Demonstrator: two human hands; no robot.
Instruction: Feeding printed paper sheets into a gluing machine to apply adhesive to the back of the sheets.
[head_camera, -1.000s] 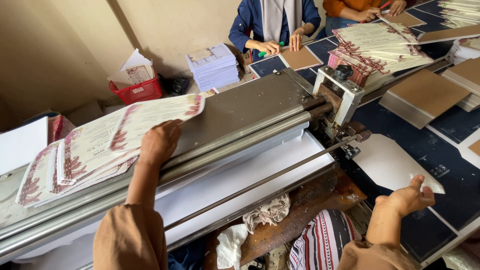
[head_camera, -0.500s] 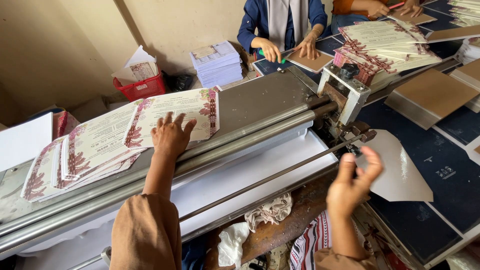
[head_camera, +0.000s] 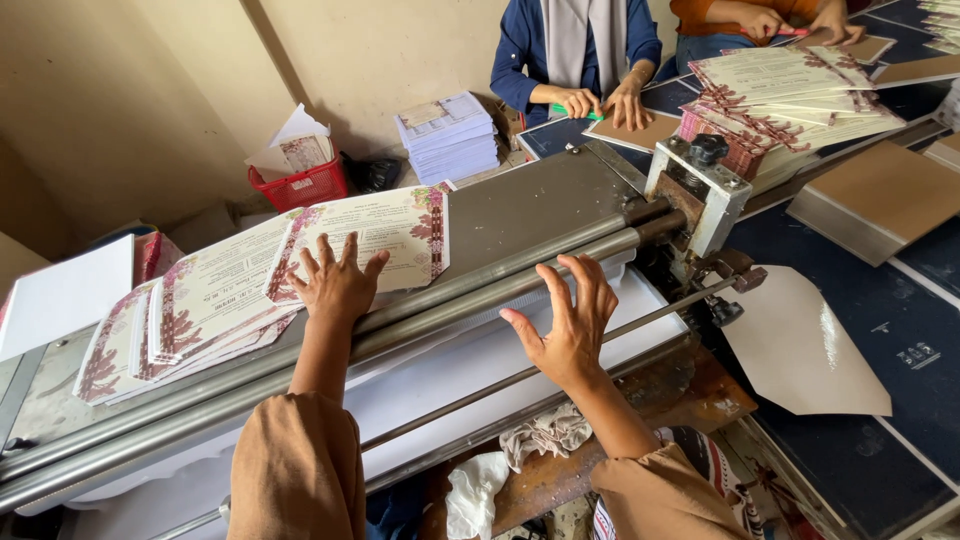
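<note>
Pressing my open left hand (head_camera: 335, 285) flat on the top card (head_camera: 375, 235) to pin it on the machine bed (head_camera: 530, 205); right hand (head_camera: 570, 320), fingers spread and empty, hovers over the rollers (head_camera: 450, 300).

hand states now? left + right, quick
Left hand: open, fingers spread, flat on the printed card on the machine bed.
Right hand: open, fingers spread, holding nothing, at the roller.

A plain beige wall (head_camera: 150, 110) is running along the back, nothing hanging on it. A red basket (head_camera: 300, 185) is sitting right at its foot, a stack of pale booklets (head_camera: 447, 135) just right of the basket. Dark blue sheets (head_camera: 880, 330) are covering the work surface well right of it. Soft, even light is falling everywhere.
</note>
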